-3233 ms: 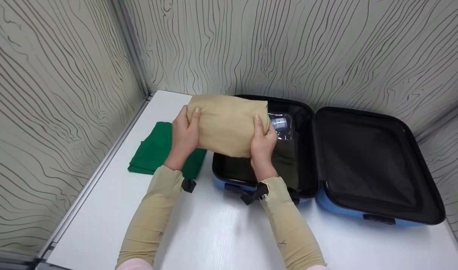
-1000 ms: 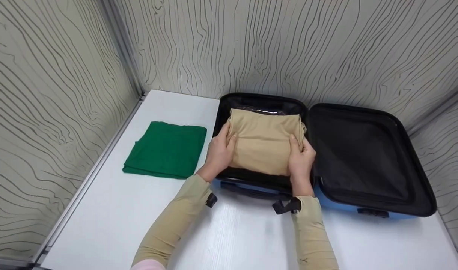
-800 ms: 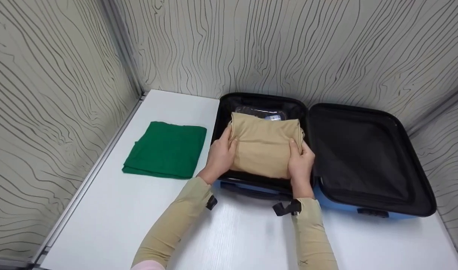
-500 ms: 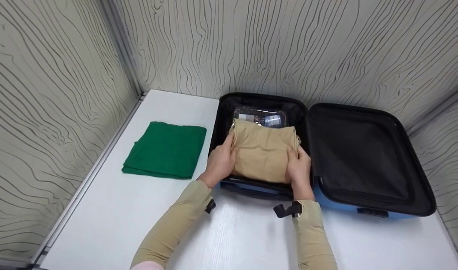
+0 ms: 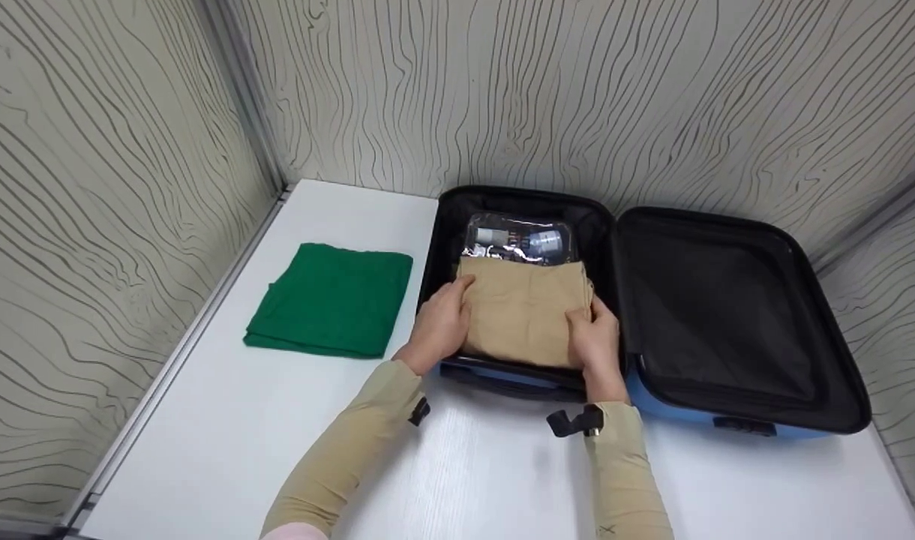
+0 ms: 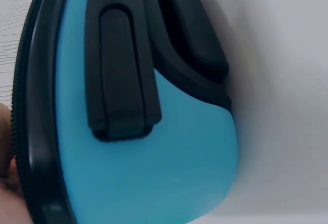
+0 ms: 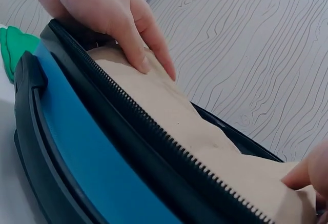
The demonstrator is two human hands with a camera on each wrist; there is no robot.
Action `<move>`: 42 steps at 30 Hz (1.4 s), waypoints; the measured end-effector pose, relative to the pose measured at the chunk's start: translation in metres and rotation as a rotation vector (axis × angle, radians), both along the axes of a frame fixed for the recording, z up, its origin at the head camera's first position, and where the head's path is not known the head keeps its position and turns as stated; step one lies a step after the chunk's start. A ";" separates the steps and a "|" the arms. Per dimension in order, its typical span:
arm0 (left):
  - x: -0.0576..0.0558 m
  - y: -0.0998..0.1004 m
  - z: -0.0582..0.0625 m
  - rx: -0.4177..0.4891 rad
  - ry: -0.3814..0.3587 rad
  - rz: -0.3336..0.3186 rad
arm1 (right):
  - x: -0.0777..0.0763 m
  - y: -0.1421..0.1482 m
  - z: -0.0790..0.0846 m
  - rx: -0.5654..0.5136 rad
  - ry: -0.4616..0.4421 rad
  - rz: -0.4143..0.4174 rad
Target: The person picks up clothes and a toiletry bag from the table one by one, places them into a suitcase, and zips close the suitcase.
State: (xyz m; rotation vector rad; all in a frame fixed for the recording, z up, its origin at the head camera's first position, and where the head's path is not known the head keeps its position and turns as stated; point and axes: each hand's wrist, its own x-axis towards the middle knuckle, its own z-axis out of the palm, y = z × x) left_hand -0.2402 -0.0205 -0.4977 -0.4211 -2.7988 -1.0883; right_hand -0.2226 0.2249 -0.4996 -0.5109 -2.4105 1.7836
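A folded beige garment point(image 5: 523, 315) lies inside the left half of an open blue suitcase point(image 5: 448, 217) with black lining. My left hand point(image 5: 441, 324) holds its left side, thumb on top. On the opposite side my right hand point(image 5: 598, 341) pinches the edge, thumb over the fabric and fingers down along the suitcase wall. In the right wrist view the garment point(image 7: 169, 116) sits behind the zipper teeth, level with the rim. Behind it, a clear pouch point(image 5: 514, 238) with small bottles shows, its front part covered by the garment. The left wrist view mostly shows the blue shell point(image 6: 148, 178).
Left of the suitcase, a folded green garment point(image 5: 330, 300) lies on the white table point(image 5: 202, 450). The suitcase's black-lined lid point(image 5: 727, 315) lies opened out to the right. Patterned wall panels point(image 5: 540, 97) close off the back and sides.
Both hands have carried the beige garment from above the suitcase down into it, then drawn it toward the front. The clear pouch behind it has come into view. The green garment has not moved.
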 end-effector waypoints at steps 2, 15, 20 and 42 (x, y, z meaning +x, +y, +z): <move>-0.001 0.001 0.000 -0.041 -0.029 0.001 | 0.000 0.000 -0.001 0.027 0.000 0.000; 0.001 0.007 -0.006 -0.281 -0.027 -0.002 | 0.000 -0.003 -0.003 0.199 -0.090 0.117; 0.000 0.007 -0.008 -0.304 -0.019 0.004 | -0.001 -0.003 -0.003 0.211 -0.069 0.126; 0.000 0.000 -0.002 -0.012 0.016 0.001 | 0.001 -0.006 -0.001 0.049 0.017 -0.053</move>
